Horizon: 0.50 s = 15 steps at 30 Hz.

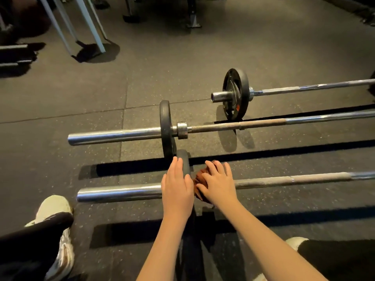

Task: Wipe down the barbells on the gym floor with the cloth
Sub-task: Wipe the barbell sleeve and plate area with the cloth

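Three barbells lie side by side on the dark rubber floor. The nearest barbell (284,179) has a black weight plate (183,159) near its left end. My left hand (177,185) rests flat against that plate's left face, fingers straight. Just right of the plate, my right hand (218,183) presses a rust-brown cloth (199,179) onto the bar, fingers bent over the cloth. The middle barbell (263,123) and the far barbell (304,88) lie beyond, each with a black plate.
Pale metal frame legs (89,27) stand at the back left. Dark equipment bases (192,19) sit at the back centre. My left shoe (54,207) is on the floor at the lower left, my right shoe (294,241) at the lower right.
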### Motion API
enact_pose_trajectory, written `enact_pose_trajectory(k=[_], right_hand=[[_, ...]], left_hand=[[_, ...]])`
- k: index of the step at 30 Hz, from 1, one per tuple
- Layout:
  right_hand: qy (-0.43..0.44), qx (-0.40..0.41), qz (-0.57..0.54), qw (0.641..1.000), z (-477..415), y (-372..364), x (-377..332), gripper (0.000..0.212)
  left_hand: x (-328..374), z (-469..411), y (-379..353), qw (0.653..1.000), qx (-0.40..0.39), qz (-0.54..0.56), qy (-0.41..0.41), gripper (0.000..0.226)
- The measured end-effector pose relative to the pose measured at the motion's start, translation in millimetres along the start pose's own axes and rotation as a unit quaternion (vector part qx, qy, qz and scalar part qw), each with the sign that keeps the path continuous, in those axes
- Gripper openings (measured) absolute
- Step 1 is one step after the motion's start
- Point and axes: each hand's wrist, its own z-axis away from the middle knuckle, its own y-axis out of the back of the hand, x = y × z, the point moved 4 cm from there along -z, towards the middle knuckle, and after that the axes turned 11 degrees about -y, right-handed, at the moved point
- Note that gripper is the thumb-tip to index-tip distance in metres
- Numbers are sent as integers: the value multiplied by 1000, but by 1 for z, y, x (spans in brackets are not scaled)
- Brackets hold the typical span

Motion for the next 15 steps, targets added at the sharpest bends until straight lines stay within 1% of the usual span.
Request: enact_pose_trajectory(k=[4,6,8,9,11,15], right_hand=[[35,7,-30,999,31,-6,3,43],[58,44,5,997,18,-2,8,36],[69,43,21,996,3,7,3,31],[73,30,31,996,-2,10,-2,34],[86,31,43,995,-6,14,-11,42],[107,42,59,992,1,3,-4,48]], left_hand=[[6,9,-1,999,30,0,12,52],[6,7,-1,999,39,-12,15,56],[5,5,-2,999,40,-22,20,56],[6,4,-2,999,40,-24,21,56],[6,4,-2,999,39,-22,24,56],[3,5,-2,999,47,-16,24,56]])
